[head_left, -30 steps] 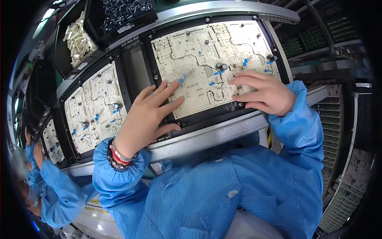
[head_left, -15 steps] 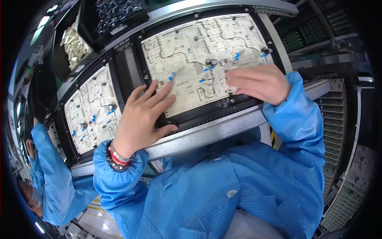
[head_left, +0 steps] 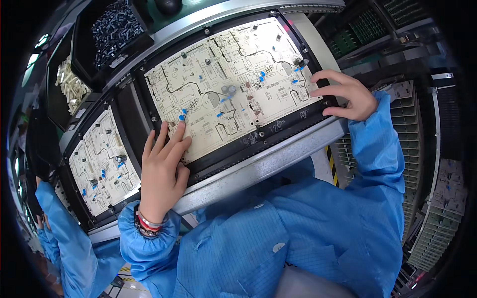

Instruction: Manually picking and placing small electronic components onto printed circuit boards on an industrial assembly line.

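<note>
A cream circuit board (head_left: 278, 107), fitted with blue and black components, lies in a black carrier frame (head_left: 226, 158) in front of me. My left hand (head_left: 166, 171) rests at its lower left corner, fingers spread, with the fingertips near a blue component (head_left: 182, 115). At the board's right edge is my right hand (head_left: 350, 97), its fingers apart and curved. The index and middle fingertips reach the board's border, while the thumb lies lower, over the frame. Nothing shows in either hand.
Another populated board (head_left: 99, 164) sits in a frame to the left. Black bins hold small dark parts (head_left: 117, 32) and white parts (head_left: 73, 87) at the back left. A metal rail (head_left: 268, 161) runs along the front. Racked boards (head_left: 380, 164) stand right; a co-worker's blue sleeve (head_left: 67, 223) is left.
My right hand has moved from over the board's lower right to its right edge, its fingers opening out. The board and my left hand now appear farther left in view.
</note>
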